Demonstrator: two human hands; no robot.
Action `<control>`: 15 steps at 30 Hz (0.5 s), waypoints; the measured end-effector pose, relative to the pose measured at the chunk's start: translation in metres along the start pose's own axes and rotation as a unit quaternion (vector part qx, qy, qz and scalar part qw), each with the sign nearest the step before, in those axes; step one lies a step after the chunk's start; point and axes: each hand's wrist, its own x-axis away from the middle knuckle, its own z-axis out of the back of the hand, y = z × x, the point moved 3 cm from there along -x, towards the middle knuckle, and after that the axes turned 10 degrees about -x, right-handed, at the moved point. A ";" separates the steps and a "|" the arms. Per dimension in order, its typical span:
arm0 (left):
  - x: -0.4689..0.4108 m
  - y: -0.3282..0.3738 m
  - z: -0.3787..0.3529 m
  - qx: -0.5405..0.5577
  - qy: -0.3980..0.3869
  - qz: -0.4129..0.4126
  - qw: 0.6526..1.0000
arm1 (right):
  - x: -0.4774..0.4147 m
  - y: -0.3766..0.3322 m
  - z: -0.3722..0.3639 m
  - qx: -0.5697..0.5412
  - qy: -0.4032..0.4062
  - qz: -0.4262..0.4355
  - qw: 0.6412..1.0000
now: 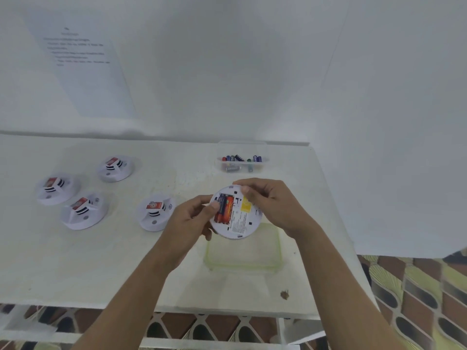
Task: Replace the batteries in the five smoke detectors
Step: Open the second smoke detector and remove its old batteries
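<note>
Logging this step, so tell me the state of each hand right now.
Left hand: grips the smoke detector by its left edge, thumb at the batteries.
Right hand: grips the same detector at its upper right rim.

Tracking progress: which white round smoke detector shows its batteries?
The smoke detector gripped by left hand and right hand, red batteries exposed; four others lie face-up.

four detectors [83,210] left, battery tub [241,163] behind
</note>
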 end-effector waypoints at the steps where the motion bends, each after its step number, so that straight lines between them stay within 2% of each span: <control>1: -0.001 -0.001 0.000 -0.002 -0.007 0.000 1.000 | -0.001 -0.001 0.000 0.013 -0.004 0.002 1.000; 6: -0.003 0.002 -0.005 0.038 -0.003 0.008 0.999 | -0.003 -0.007 0.001 -0.028 0.025 0.002 0.999; 9: -0.003 0.006 -0.006 0.066 0.018 -0.002 0.998 | 0.004 -0.002 0.002 -0.057 -0.059 -0.021 0.996; 11: -0.004 0.008 -0.007 0.067 0.028 -0.007 0.997 | 0.009 0.002 0.003 -0.014 -0.116 -0.028 0.993; 15: -0.004 0.012 -0.009 0.022 0.012 -0.023 0.999 | 0.014 0.001 0.002 0.014 -0.137 -0.017 0.990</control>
